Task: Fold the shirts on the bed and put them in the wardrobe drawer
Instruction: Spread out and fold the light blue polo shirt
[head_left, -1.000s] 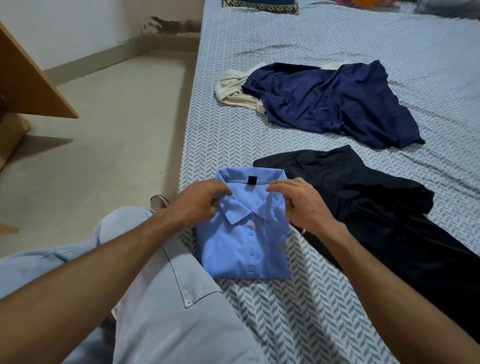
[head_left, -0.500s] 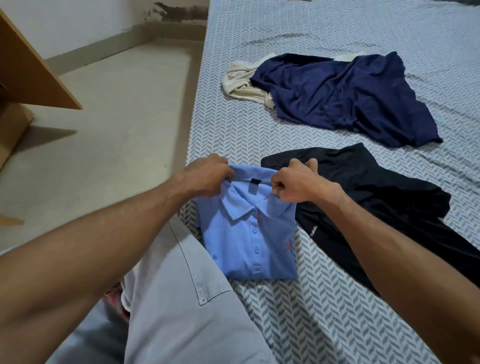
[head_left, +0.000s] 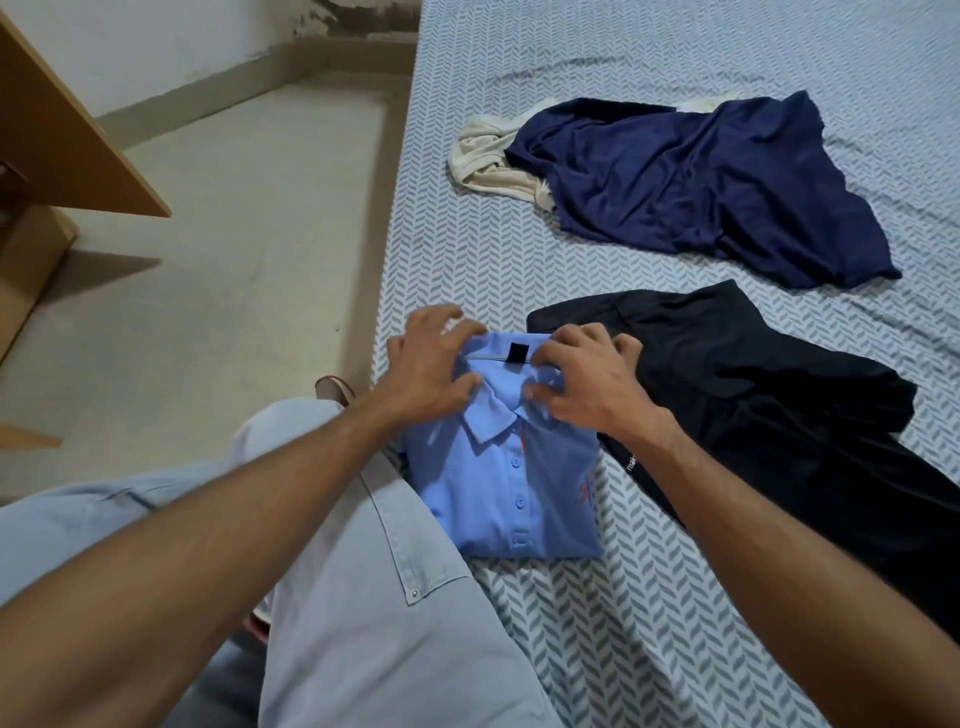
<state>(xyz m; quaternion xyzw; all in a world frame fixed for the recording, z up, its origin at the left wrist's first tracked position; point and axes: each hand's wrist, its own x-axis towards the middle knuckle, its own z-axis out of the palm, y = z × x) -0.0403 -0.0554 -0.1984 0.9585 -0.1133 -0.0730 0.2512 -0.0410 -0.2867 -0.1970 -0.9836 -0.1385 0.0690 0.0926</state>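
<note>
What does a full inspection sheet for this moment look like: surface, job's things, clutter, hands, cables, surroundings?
Surface: bed with grey herringbone-patterned sheet, wrinkled near the front.
Job's things: folded light blue polo shirt at the bed edge; unfolded black garment to its right; crumpled navy blue shirt farther back, lying over a cream garment.
Clutter: nothing seen.
Hands: left hand and right hand rest on the polo's collar, fingers spread.
Cables: nothing seen.
Surroundings: beige floor, wooden furniture panel at left.
</note>
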